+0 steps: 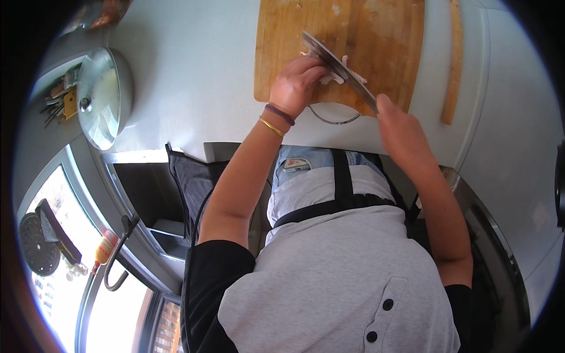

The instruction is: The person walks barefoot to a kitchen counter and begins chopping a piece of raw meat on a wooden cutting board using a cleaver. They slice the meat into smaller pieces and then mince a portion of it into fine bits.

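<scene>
A wooden cutting board (375, 39) lies on the counter before me, with small scraps on its surface. My right hand (401, 132) grips the handle of a kitchen knife (340, 68), its blade slanting up and to the left across the board. My left hand (296, 81), fingers curled, holds down a piece of pale raw meat (332, 79) against the near side of the blade. On the blade's other side lie thin cut bits of the meat (356, 76). The left fingertips are partly hidden behind the hand, close to the blade.
A pan with a glass lid (99, 99) stands on the left, beside a holder of utensils (66, 101). Further back is a bottle (103, 13). A long wooden stick (452, 66) lies to the board's right. Lower left, a dark towel (194, 181) hangs at the sink (145, 194).
</scene>
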Available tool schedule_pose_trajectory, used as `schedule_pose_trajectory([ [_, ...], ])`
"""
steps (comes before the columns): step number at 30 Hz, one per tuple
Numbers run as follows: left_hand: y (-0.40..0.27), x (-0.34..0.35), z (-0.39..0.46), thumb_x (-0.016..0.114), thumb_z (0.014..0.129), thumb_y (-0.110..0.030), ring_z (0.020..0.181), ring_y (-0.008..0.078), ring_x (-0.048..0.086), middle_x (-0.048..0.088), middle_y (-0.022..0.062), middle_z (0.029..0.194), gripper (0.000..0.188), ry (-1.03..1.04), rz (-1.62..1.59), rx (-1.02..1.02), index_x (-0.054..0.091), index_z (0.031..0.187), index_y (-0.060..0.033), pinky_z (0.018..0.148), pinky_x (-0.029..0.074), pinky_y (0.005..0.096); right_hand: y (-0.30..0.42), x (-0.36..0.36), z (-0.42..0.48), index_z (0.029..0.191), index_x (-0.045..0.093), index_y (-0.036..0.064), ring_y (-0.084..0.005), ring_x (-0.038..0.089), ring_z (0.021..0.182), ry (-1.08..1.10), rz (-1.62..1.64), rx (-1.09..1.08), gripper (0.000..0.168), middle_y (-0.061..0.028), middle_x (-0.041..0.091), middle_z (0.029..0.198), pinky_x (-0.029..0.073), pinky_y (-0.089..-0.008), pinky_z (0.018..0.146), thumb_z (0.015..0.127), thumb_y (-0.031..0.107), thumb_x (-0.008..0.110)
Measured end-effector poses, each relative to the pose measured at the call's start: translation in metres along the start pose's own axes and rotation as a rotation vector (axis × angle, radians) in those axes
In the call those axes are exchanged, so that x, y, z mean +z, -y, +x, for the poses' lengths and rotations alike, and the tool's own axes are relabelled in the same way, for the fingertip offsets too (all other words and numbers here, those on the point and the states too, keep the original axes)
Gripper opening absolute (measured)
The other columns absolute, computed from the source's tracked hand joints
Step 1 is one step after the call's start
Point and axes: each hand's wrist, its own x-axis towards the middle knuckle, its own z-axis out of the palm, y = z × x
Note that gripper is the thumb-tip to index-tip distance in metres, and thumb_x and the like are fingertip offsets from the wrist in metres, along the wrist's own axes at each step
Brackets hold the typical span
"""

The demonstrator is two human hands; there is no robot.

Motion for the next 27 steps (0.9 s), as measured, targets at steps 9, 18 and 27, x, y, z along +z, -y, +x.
schedule_pose_trajectory([
  [9, 0.003, 0.000, 0.001, 0.064, 0.076, -0.001, 0.092, 0.0273, 0.067, 0.070, 0.0059, 0.099, 0.019, 0.020, 0.059, -0.013, 0.071, 0.091, -0.0092, 0.078, 0.055, 0.0366, 0.029, 0.001, 0.035, 0.114, 0.043, 0.003, -0.0479, 0.064, 0.083, 0.022, 0.024, -0.014, 0.023, -0.0277, 0.065, 0.096, 0.051, -0.0550, 0.073, 0.091, 0.001, 0.048],
  [18, -0.002, 0.000, 0.001, 0.069, 0.075, 0.002, 0.091, 0.0278, 0.068, 0.071, 0.0058, 0.099, 0.018, -0.031, 0.024, -0.011, 0.073, 0.090, -0.0069, 0.079, 0.055, 0.0371, -0.001, -0.004, -0.004, 0.107, 0.040, 0.004, -0.0478, 0.062, 0.082, -0.059, 0.133, 0.185, 0.018, -0.0266, 0.063, 0.085, 0.048, -0.0560, 0.071, 0.095, 0.007, 0.053],
  [27, -0.002, 0.001, 0.001, 0.067, 0.074, 0.002, 0.089, 0.0281, 0.067, 0.071, 0.0059, 0.098, 0.018, -0.017, -0.010, -0.003, 0.072, 0.089, -0.0074, 0.077, 0.055, 0.0371, 0.007, -0.001, -0.013, 0.105, 0.040, 0.004, -0.0470, 0.061, 0.084, 0.049, 0.062, 0.113, 0.016, -0.0243, 0.063, 0.089, 0.048, -0.0558, 0.072, 0.094, 0.004, 0.051],
])
